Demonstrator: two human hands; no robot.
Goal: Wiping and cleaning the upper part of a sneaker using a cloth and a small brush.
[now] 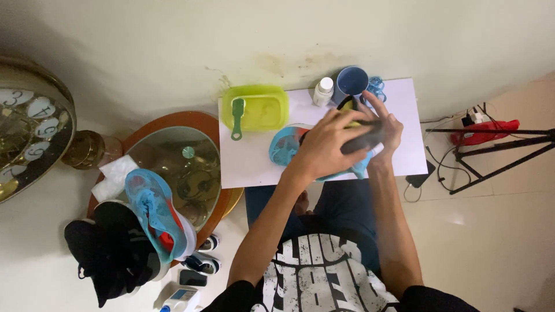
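Both forearms reach forward, left hand (329,141) and right hand (386,130) meeting, fingers curled in a grip.
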